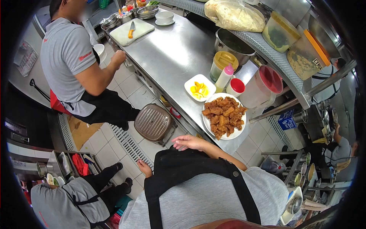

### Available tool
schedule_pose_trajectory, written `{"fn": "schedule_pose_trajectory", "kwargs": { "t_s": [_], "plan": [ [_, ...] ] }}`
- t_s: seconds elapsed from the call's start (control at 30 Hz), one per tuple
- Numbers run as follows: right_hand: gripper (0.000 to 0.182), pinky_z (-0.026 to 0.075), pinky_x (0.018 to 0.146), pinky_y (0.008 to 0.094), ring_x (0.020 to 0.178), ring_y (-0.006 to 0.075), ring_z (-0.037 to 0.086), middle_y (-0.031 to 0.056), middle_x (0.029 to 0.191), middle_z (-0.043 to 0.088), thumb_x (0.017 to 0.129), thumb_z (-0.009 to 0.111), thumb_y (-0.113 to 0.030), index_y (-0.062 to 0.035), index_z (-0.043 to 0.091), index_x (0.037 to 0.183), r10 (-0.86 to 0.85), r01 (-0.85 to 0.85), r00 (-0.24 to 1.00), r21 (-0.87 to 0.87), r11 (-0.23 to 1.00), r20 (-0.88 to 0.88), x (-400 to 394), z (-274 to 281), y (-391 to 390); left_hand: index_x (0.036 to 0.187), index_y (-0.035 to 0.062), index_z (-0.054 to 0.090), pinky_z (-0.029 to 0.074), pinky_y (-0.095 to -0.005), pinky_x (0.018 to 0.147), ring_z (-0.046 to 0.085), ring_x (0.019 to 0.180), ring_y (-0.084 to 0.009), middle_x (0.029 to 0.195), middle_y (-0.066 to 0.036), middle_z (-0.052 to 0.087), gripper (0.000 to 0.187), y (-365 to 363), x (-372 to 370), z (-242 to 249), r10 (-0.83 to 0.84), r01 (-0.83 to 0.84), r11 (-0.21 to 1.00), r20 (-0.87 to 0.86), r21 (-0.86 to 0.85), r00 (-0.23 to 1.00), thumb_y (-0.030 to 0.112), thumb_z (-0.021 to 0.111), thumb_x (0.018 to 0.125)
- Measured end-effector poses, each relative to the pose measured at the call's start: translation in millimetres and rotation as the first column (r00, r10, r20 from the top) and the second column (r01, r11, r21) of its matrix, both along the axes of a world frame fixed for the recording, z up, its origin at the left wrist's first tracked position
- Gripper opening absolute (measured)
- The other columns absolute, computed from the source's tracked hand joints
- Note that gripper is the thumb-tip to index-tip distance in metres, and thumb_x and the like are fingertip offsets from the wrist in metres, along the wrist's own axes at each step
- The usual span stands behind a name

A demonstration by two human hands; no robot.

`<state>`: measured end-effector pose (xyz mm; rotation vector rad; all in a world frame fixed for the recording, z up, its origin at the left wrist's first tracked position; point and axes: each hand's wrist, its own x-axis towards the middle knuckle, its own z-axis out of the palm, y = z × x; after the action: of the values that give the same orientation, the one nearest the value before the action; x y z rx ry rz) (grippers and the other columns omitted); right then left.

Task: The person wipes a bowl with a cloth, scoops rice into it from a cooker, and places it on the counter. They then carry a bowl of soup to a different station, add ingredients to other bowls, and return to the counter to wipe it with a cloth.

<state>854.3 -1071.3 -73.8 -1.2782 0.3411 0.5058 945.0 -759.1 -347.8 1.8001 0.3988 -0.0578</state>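
My right hand (189, 142) hovers in front of my black apron (183, 168), close to the steel table's near edge. Its fingers are loosely bent and apart, with nothing visible in them. Lower and to the left, my left hand (145, 168) hangs beside the apron, fingers parted and holding nothing that I can see. Nearest to my right hand on the table is a white plate (235, 135) heaped with browned fried pieces (224, 116). Beside it sits a square white dish (188, 82) of yellow cut fruit (199, 90).
On the steel table (167, 49) stand a pink-capped squeeze bottle (223, 78), a lidded pitcher (263, 87), a large pot (232, 44), and a cutting board (131, 30) with a knife (131, 29). A ridged brown grill pan (154, 122) is below. Co-workers stand left (68, 57) and lower left (76, 194).
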Motion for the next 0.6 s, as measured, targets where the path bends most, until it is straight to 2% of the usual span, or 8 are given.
{"fn": "schedule_pose_trajectory", "kwargs": {
  "t_s": [0.07, 0.1, 0.13, 0.2, 0.23, 0.3, 0.57, 0.6],
  "plan": [
    [0.036, 0.044, 0.083, 0.0289, 0.097, 0.0141, 0.052, 0.0053, 0.106, 0.055, 0.092, 0.042, -0.030, -0.0100, 0.047, 0.121, -0.002, 0.002, 1.000, -0.007, 1.000, -0.007, 0.4, 2.7, -0.3, 0.106, -0.0008, 0.049, 0.043, -0.0313, 0.067, 0.052, 0.073, -0.0200, 0.081, -0.011, 0.054, 0.033, 21.0, -4.1, -36.3, -0.003, -0.008, 0.984, 0.065, 0.180, 0.998, 0.027, 0.041, 0.091],
    [0.036, 0.044, 0.083, 0.0289, 0.097, 0.0141, 0.052, 0.0053, 0.106, 0.055, 0.092, 0.042, -0.030, -0.0100, 0.047, 0.121, -0.004, 0.004, 1.000, -0.010, 1.000, -0.004, 0.4, 2.9, -0.5, 0.102, -0.0026, 0.052, 0.043, -0.0365, 0.069, 0.054, 0.076, -0.0285, 0.082, -0.017, 0.056, 0.034, 26.2, -6.9, -42.6, 0.026, -0.054, 0.967, 0.116, 0.247, 0.993, 0.028, 0.042, 0.090],
    [0.036, 0.044, 0.083, 0.0289, 0.097, 0.0140, 0.052, 0.0051, 0.106, 0.055, 0.092, 0.042, -0.030, -0.0100, 0.046, 0.121, -0.007, 0.007, 1.000, -0.010, 1.000, -0.008, -0.2, 2.7, -0.8, 0.102, -0.0026, 0.052, 0.043, -0.0365, 0.069, 0.054, 0.076, -0.0285, 0.082, -0.017, 0.056, 0.034, 32.5, -10.0, -49.4, 0.024, -0.053, 0.968, 0.119, 0.244, 0.993, 0.028, 0.042, 0.090],
    [0.036, 0.044, 0.083, 0.0289, 0.097, 0.0139, 0.052, 0.0050, 0.106, 0.055, 0.092, 0.042, -0.029, -0.0100, 0.046, 0.121, -0.013, 0.013, 1.000, -0.012, 1.000, -0.009, -0.9, 3.2, -0.9, 0.101, -0.0017, 0.053, 0.043, -0.0386, 0.072, 0.055, 0.081, -0.0335, 0.089, -0.020, 0.058, 0.036, 48.7, -14.5, -65.3, 0.038, -0.074, 0.920, 0.100, 0.385, 0.994, 0.031, 0.042, 0.089],
    [0.036, 0.044, 0.083, 0.0287, 0.097, 0.0138, 0.052, 0.0048, 0.107, 0.055, 0.092, 0.042, -0.030, -0.0101, 0.046, 0.121, -0.009, 0.009, 1.000, -0.014, 1.000, -0.007, -1.9, 3.6, -1.4, 0.101, -0.0017, 0.053, 0.043, -0.0386, 0.072, 0.055, 0.081, -0.0335, 0.089, -0.020, 0.058, 0.036, 56.6, -18.0, -71.5, 0.036, -0.073, 0.921, 0.103, 0.383, 0.994, 0.031, 0.042, 0.089],
    [0.036, 0.043, 0.083, 0.0284, 0.097, 0.0137, 0.052, 0.0046, 0.107, 0.055, 0.091, 0.042, -0.030, -0.0102, 0.046, 0.122, -0.005, 0.005, 1.000, -0.016, 1.000, -0.002, -2.0, 3.3, -1.1, 0.099, -0.0011, 0.054, 0.043, -0.0397, 0.073, 0.055, 0.082, -0.0358, 0.088, -0.021, 0.059, 0.038, 68.2, -21.9, -78.6, 0.046, -0.040, 0.872, 0.001, 0.488, 0.999, 0.034, 0.044, 0.088],
    [0.036, 0.043, 0.082, 0.0268, 0.098, 0.0131, 0.052, 0.0039, 0.106, 0.055, 0.091, 0.042, -0.029, -0.0102, 0.045, 0.122, 0.031, -0.031, 0.999, -0.019, 0.999, -0.017, 0.6, -5.5, 4.3, 0.099, -0.0011, 0.053, 0.045, -0.0395, 0.068, 0.057, 0.076, -0.0326, 0.083, -0.019, 0.060, 0.038, 71.1, -22.5, -77.9, 0.055, 0.012, 0.818, -0.100, 0.576, 0.993, 0.034, 0.045, 0.087],
    [0.036, 0.043, 0.082, 0.0268, 0.098, 0.0131, 0.052, 0.0039, 0.106, 0.055, 0.091, 0.042, -0.029, -0.0102, 0.045, 0.122, 0.035, -0.035, 0.999, -0.020, 0.999, -0.016, 0.6, -7.4, 5.0, 0.098, -0.0002, 0.054, 0.045, -0.0387, 0.061, 0.057, 0.068, -0.0296, 0.078, -0.017, 0.059, 0.036, 68.9, -19.8, -78.4, 0.020, 0.031, 0.886, -0.105, 0.463, 0.994, 0.033, 0.046, 0.087]
  ]
}}
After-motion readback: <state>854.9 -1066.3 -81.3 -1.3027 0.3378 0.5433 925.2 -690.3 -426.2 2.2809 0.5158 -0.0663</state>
